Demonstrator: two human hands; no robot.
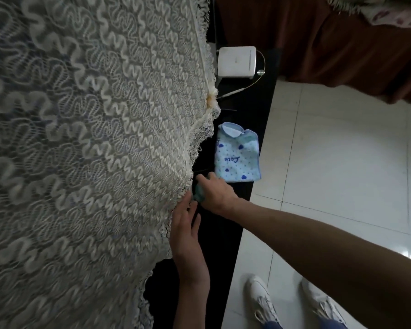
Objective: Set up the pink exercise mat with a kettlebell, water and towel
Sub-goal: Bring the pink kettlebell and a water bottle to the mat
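Note:
A folded light-blue towel (237, 156) with blue hearts and stitched lettering lies on a black cabinet top (223, 233). Just in front of it my right hand (214, 194) is closed around a small teal object (199, 195), mostly hidden by the fingers, so I cannot tell what it is. My left hand (185, 229) rests flat with fingers apart at the edge of a cream lace cover (93, 150), touching its fringe. No pink mat, kettlebell or water bottle is in view.
A white box-shaped device (237, 61) with a thin cable stands further back on the black top. White tiled floor (342, 174) lies to the right, a dark brown cloth (342, 43) hangs at the back, and my white shoes (261, 302) show at the bottom.

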